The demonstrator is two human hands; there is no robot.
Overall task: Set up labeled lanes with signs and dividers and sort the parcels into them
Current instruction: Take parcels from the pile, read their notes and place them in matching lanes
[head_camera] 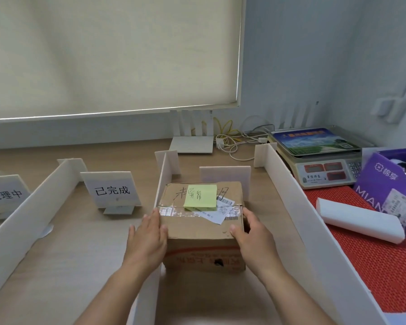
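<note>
Light wood-grain desk (85,254) split into lanes by long white foam-board dividers: left one (28,214), middle one (162,177), right one (298,202). Cream roller blind (113,52) fills the wall behind.

Right of the right divider: red mesh mat (366,266) with a purple printed box (384,184) on it and a white foam block (359,220) lying against that box. White electronic scale (319,160) with a printed pad on its platform sits behind the mat.

Brown taped cardboard parcel (204,228) stands in the lane between middle and right dividers, tight against the middle one. Blank white sign board (225,174) stands upright just behind it. Yellow-green sticky note (201,195) with handwriting on the parcel top, overlapping a white shipping label (223,211); writing too blurred to read.

Left hand (148,238): fingers straight, flat against the parcel's left side, thumb lying on the top edge. Right hand (251,235): curled round the right top edge, thumb on top, fingers down the side.

White stand-up sign "已完成" (111,191) in the lane left of the middle divider; sign "处理中" (5,194) one lane further left. White flat router box (192,144) and tangled cables (232,139) at the back.
</note>
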